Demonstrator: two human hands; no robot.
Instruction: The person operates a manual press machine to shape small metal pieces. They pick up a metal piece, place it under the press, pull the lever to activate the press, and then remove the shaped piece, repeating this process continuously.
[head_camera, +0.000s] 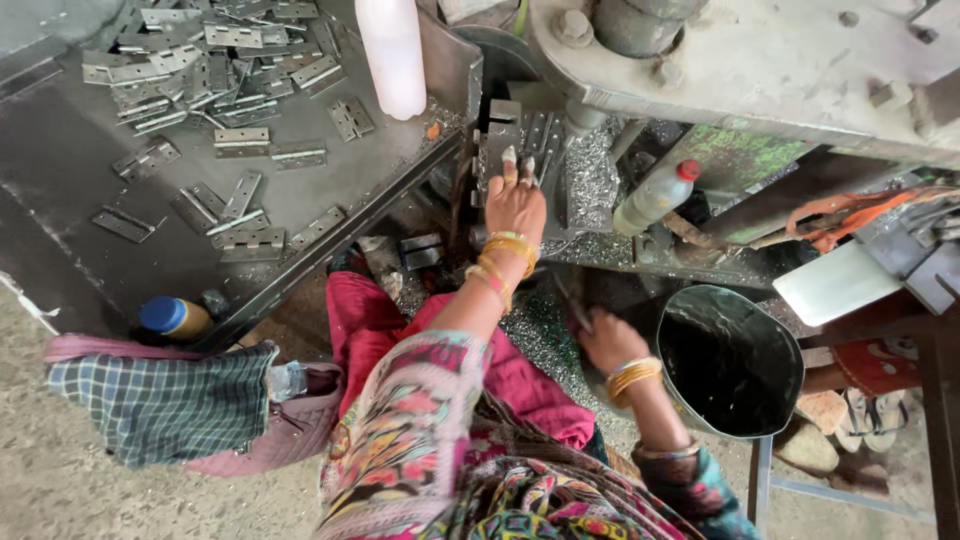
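Left hand (515, 205) pinches a hinge piece (503, 150) on the press die (520, 135), seating it. Right hand (605, 340), below the die, is clenched on a thin rod (570, 300).

- Two hands are showing: the left hand (515, 205) is resting up at the press block (505, 140), and the right hand (605, 340) is lying below and right of that block.
- Many metal hinges (240, 135), too many to count, are lying on the one tray (60, 170) left of the block.
- Three bottles are standing about: a white one (392, 55) left of the block, a red-capped one (655, 195) to its right, a blue-capped one (175, 316) far down-left.
- One dark bucket (730, 360) is sitting down-right of the block.
- One checked cloth (165, 400) is lying down-left of it.
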